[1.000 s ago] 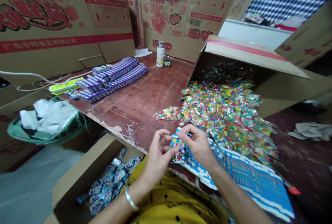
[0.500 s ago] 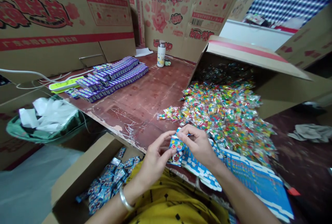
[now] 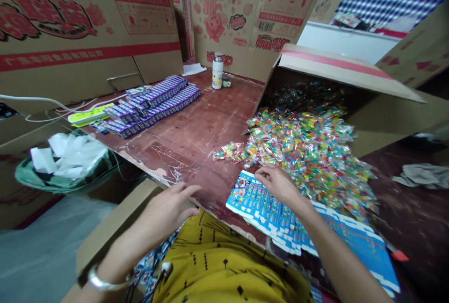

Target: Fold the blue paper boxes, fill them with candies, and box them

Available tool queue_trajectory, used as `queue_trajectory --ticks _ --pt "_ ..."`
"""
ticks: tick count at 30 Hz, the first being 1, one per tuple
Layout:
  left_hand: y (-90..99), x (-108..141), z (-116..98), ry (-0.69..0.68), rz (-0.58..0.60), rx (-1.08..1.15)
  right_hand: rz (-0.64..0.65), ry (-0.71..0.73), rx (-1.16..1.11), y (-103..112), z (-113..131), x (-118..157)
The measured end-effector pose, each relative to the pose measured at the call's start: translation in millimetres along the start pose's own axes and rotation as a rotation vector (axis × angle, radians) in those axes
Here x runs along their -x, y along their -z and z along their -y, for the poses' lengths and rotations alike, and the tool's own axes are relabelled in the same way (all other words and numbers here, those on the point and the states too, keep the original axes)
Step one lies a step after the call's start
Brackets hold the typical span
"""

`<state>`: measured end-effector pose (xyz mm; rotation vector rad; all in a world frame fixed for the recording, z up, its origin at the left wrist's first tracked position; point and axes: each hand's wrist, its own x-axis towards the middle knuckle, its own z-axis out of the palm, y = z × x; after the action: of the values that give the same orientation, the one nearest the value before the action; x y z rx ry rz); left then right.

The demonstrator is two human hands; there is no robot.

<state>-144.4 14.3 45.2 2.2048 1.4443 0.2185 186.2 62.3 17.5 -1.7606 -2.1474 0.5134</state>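
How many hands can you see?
2: the left hand near the front edge of the table, and the right hand at the row of blue cartons. No others show.

On the table [image 3: 210, 123], flat packs [image 3: 282, 221] lie in a row at the near right. Behind them, a heap of candy bags [image 3: 305, 148] runs back into an open box [image 3: 336, 62]. A bottle [image 3: 217, 74] stands at the far middle. Little boxes [image 3: 154, 105] are stacked on the left, with a power strip [image 3: 90, 115] left of them. Off the table's left edge sits a basket [image 3: 31, 180] with paper [image 3: 77, 155] in it, and nearer, a low box [image 3: 112, 228] holds small packs [image 3: 144, 270]
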Motion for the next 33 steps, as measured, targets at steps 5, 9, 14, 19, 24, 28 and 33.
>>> queue_trajectory --ticks 5,9,14,19,24,28,33 --pt "-70.5 -44 -48 -0.123 -0.123 0.060 -0.069 0.030 0.221 -29 9 -8" --pt "-96.8 -62 -57 -0.063 -0.140 0.002 -0.127 0.107 0.233 -31 14 -8" --pt "-97.2 -62 -54 -0.055 -0.152 0.002 -0.233 0.229 0.175 -27 18 -5" --pt "-96.9 -59 -59 -0.060 -0.187 0.025 -0.260 0.194 -0.084 -24 24 -1" --pt "-89.5 -55 -72 -0.110 -0.318 0.176 -0.142 -0.122 -0.695 -14 35 4" --pt "-74.5 -57 -78 -0.121 -0.326 0.486 -0.125 -0.132 -0.912 -6 48 15" --pt "-53.6 -57 -71 -0.175 0.080 1.273 -0.008 0.067 -0.824 -1 58 35"
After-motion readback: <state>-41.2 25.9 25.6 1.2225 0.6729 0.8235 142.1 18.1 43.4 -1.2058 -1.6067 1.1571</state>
